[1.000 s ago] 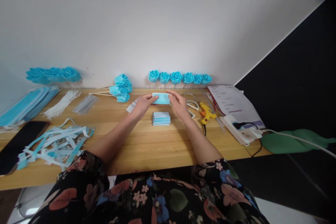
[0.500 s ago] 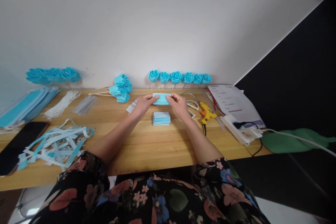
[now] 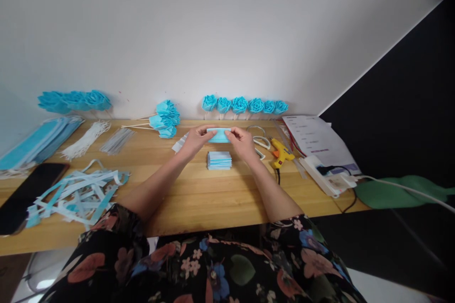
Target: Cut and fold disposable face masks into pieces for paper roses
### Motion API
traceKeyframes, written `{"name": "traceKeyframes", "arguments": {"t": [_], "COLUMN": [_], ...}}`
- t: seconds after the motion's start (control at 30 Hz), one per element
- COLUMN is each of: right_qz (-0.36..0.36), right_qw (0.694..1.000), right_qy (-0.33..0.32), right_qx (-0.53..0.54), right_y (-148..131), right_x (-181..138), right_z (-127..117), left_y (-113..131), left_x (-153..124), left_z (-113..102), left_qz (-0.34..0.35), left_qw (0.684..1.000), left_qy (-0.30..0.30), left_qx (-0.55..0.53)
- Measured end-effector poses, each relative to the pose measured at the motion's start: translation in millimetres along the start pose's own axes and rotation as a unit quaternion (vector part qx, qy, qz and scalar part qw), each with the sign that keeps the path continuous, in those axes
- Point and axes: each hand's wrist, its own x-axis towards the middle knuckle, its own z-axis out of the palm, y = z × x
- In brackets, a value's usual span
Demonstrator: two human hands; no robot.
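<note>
A small light-blue folded piece of face-mask fabric [image 3: 219, 136] is stretched level between my two hands, above the wooden table. My left hand [image 3: 196, 139] pinches its left end with thumb and fingers. At its right end my right hand [image 3: 241, 141] grips in the same way. Just nearer to me lies a neat stack of blue and white folded pieces [image 3: 219, 161]. White pleated pieces [image 3: 180, 142] show partly behind my left hand. Scissors [image 3: 261, 143] lie beside my right hand, partly hidden by it.
A yellow glue gun [image 3: 282, 153], a power strip [image 3: 322, 176] and a printed paper [image 3: 316, 139] lie right. Blue fabric flowers [image 3: 239, 104] line the wall; more lie on sticks [image 3: 164, 119]. Left are cut strips [image 3: 76, 194], a phone [image 3: 30, 196], masks [image 3: 42, 139], cords [image 3: 87, 139] and wires [image 3: 117, 140].
Both hands keep hold of the blue fabric piece, with only a slight shift of fingers. The whole view has moved very slightly; the objects on the table stay put.
</note>
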Motion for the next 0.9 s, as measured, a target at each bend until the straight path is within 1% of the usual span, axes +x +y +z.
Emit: {"name": "traceKeyframes", "arguments": {"t": [0.07, 0.17, 0.27, 0.33, 0.4, 0.47, 0.53, 0.63, 0.73, 0.83, 0.9], "right_qz": [-0.039, -0.096, -0.126, -0.129, -0.111, -0.073, -0.035, -0.004, 0.01, 0.008, 0.002], "right_qw": [0.998, 0.989, 0.982, 0.982, 0.987, 0.995, 0.997, 0.996, 0.995, 0.996, 0.997], "right_qy": [-0.017, -0.035, -0.037, -0.037, -0.037, -0.046, -0.062, -0.076, -0.064, -0.049, -0.042], "right_qx": [-0.043, -0.107, -0.137, -0.136, -0.108, -0.051, 0.007, 0.05, 0.069, 0.073, 0.061], "right_y": [0, 0, 1, 0, -2, -4, -5, -3, 1, 4, 5], "right_x": [-1, -3, -4, -4, -3, -3, -3, -3, -2, 0, 2], "right_z": [1, 3, 5, 5, 5, 4, 5, 7, 9, 8, 6], "left_y": [4, 9, 11, 11, 10, 9, 7, 5, 4, 5, 7], "left_x": [1, 1, 0, 0, 0, 0, 1, 2, 3, 4, 6], "left_z": [-3, -5, -4, -4, -3, -3, -1, 1, 1, -2, -5], "left_qz": [0.066, 0.147, 0.167, 0.162, 0.152, 0.134, 0.094, 0.039, 0.014, -0.005, -0.004], "left_qw": [0.995, 0.972, 0.957, 0.958, 0.966, 0.979, 0.993, 0.998, 0.997, 0.995, 0.994], "left_qy": [0.006, 0.006, -0.004, -0.012, -0.01, 0.001, 0.005, -0.009, -0.007, 0.024, 0.047], "left_qx": [0.08, 0.184, 0.235, 0.238, 0.21, 0.151, 0.065, -0.041, -0.078, -0.099, -0.097]}}
